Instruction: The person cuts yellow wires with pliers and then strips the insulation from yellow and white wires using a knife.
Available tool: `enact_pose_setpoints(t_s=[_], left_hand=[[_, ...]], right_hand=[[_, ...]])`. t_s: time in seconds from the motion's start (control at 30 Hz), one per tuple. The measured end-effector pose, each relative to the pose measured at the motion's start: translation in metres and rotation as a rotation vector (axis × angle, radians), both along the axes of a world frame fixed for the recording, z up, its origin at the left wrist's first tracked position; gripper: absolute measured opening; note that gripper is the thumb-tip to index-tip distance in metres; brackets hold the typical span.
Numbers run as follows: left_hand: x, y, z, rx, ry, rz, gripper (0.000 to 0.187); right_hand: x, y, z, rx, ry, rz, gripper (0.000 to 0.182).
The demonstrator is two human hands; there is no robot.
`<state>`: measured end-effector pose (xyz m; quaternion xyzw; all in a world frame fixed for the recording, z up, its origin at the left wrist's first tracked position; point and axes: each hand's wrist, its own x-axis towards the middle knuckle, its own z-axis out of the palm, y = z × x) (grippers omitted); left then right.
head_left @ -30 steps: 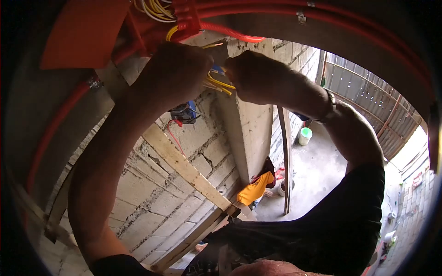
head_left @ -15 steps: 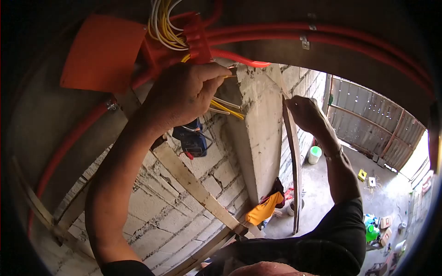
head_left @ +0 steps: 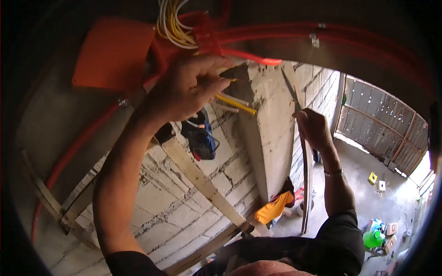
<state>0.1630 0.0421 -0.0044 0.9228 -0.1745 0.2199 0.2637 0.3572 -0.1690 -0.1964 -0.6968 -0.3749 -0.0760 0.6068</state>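
My left hand point(head_left: 189, 89) is raised beside the red junction box point(head_left: 207, 37), thumb and forefinger apart. A short yellow wire end shows by the thumb tip; whether the hand touches it is hard to tell. Just below, several yellow and white wires point(head_left: 237, 104) stick out with their ends free. My right hand point(head_left: 315, 129) is closed in front of the long wooden strip point(head_left: 307, 184). Something thin may be in its fingers, but I cannot make it out.
An orange-red plate point(head_left: 113, 53), coiled wires point(head_left: 175, 25) and red conduit point(head_left: 258, 33) are overhead. A concrete column point(head_left: 271, 133) stands ahead. A blue-black object point(head_left: 200, 138) hangs by the block wall. Wooden bars point(head_left: 202, 184) cross below; a green container point(head_left: 373, 239) is on the floor.
My left thumb and forefinger have parted from a pinch on a wire. My right hand has moved slightly down. The whole view has shifted a little.
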Motion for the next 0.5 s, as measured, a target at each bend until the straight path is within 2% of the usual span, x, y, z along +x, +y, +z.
enact_pose_setpoints(t_s=[0.07, 0.13, 0.2, 0.37, 0.43, 0.5], left_hand=[[-0.006, -0.003, 0.002, 0.29, -0.139, 0.05, 0.029], [-0.01, -0.007, 0.005, 0.303, -0.104, 0.108, 0.024], [-0.012, -0.004, 0.006, 0.476, -0.194, 0.153, 0.019], [-0.015, -0.006, 0.015, 0.443, -0.048, 0.061, 0.014], [-0.013, -0.005, 0.018, 0.295, 0.023, 0.151, 0.014], [-0.012, -0.008, 0.021, 0.351, 0.052, 0.196, 0.015]], right_hand=[[-0.008, -0.002, -0.003, -0.031, 0.031, 0.0, 0.027], [-0.01, -0.003, -0.01, -0.024, 0.054, 0.034, 0.027], [-0.013, -0.004, -0.013, -0.043, 0.073, 0.033, 0.027], [-0.012, -0.005, -0.021, -0.052, 0.106, 0.043, 0.027], [-0.013, -0.005, -0.022, -0.05, 0.109, 0.042, 0.027], [-0.013, -0.004, -0.023, -0.034, 0.107, 0.052, 0.027]])
